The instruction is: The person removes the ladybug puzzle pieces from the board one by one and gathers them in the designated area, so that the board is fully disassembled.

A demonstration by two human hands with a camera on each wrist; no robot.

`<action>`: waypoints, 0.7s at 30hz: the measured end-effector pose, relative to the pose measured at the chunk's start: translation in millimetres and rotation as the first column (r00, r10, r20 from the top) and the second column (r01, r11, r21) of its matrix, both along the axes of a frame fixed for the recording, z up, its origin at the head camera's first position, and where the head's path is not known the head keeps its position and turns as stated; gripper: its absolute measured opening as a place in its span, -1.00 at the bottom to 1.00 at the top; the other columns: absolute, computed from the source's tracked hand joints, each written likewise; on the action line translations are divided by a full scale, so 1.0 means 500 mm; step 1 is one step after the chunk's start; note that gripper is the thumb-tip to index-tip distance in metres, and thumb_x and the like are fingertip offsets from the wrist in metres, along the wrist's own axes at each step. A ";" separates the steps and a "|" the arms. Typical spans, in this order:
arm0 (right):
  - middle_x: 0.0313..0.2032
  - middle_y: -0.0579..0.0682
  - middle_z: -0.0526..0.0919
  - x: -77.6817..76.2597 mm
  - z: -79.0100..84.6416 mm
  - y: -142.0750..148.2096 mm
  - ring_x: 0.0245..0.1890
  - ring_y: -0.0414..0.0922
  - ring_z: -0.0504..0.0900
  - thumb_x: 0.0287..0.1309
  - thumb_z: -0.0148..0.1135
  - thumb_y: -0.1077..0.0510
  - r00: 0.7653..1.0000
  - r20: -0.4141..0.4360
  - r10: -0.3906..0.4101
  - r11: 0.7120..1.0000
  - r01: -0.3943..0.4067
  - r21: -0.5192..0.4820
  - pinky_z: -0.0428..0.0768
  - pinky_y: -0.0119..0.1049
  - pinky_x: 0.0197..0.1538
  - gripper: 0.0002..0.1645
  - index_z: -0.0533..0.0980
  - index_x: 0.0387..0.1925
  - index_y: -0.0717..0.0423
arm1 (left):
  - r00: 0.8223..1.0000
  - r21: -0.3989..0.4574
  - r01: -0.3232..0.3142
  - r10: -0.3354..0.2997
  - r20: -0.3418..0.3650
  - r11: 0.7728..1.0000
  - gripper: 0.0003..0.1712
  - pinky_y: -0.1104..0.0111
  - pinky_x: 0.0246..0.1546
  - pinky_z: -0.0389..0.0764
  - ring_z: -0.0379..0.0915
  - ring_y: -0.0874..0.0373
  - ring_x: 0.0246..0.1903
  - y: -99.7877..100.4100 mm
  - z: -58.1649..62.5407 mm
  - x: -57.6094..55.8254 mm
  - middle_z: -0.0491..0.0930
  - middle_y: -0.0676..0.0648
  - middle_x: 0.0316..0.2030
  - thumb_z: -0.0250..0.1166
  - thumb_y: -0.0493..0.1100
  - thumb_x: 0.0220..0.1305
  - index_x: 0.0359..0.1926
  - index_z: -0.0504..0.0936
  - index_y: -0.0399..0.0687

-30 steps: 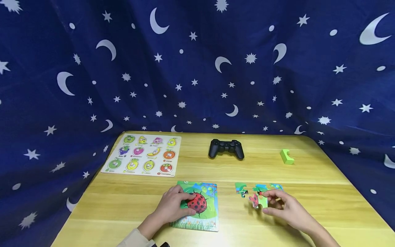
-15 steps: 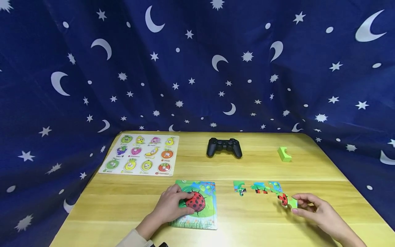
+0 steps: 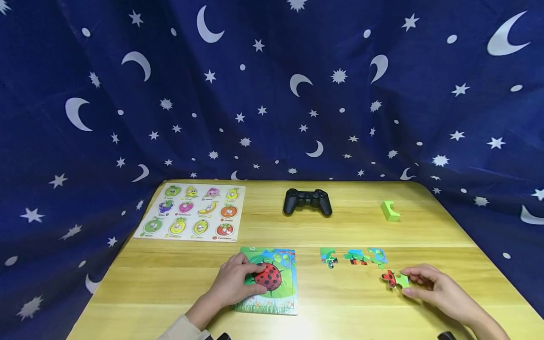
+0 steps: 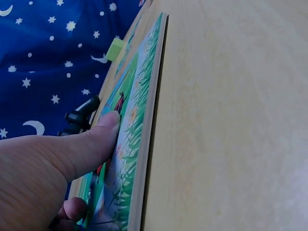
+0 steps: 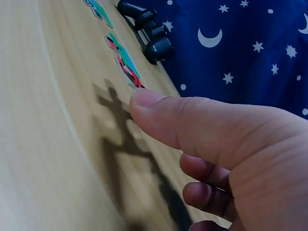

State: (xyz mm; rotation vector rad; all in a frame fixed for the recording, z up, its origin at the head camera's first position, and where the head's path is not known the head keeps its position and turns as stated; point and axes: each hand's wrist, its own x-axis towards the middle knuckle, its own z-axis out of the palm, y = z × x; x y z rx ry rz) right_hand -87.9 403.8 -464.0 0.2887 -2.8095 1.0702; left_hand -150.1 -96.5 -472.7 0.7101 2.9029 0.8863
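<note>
Puzzle piece (image 3: 389,278), red and green: pinched in narrow grip by right hand (image 3: 439,290), held just above desk (image 3: 340,302). Ladybug board (image 3: 280,289): laid flat on desk, touched by left hand (image 3: 233,282), thumb and forefinger parted. Three loose pieces (image 3: 356,256): laid between board and right hand, farther back.
</note>
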 end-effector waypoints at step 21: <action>-0.17 -0.21 0.52 -0.033 0.000 0.002 -0.23 -0.49 0.36 0.17 0.35 0.12 0.987 0.102 0.123 0.984 -0.135 0.119 0.37 -0.47 -0.27 -0.61 0.61 0.06 0.07 | 1.000 0.000 -0.010 0.010 -0.025 1.000 -0.40 0.38 -0.27 0.13 0.05 0.28 -0.34 -0.001 -0.005 -0.001 0.18 0.16 -0.37 0.50 0.26 -0.08 0.03 0.72 0.24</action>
